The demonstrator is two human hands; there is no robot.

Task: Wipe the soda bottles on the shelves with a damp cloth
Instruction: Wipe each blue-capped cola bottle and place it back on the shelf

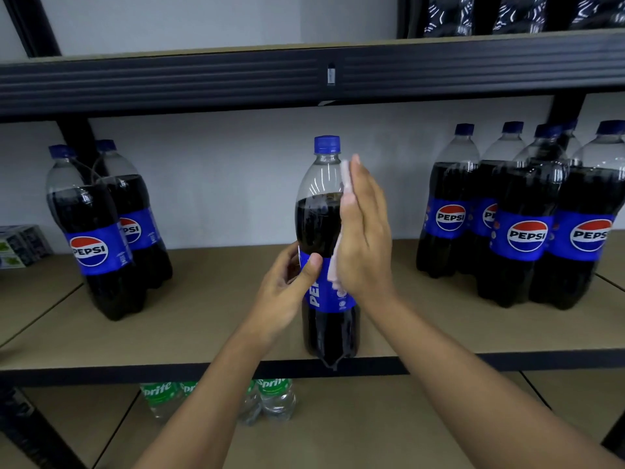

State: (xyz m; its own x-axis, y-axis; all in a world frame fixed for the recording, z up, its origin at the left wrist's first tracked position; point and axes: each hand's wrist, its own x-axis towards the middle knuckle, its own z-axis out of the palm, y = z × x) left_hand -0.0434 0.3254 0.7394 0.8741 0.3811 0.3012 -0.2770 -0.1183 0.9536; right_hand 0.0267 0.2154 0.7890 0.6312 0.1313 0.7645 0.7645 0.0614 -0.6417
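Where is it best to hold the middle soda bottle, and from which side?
Around the labelled middle of the bottle, from the left, as the left hand does: it stands upright, and the right hand presses the cloth on its right side.

Plenty of bare shelf (209, 299) on either side of the bottle (324, 225) at the front edge, so reaching in there is easy. Two bottles (98, 238) block the left end, a tight bunch of bottles (521, 231) crowds the right end, and the upper shelf beam (203, 79) hangs close over the caps.
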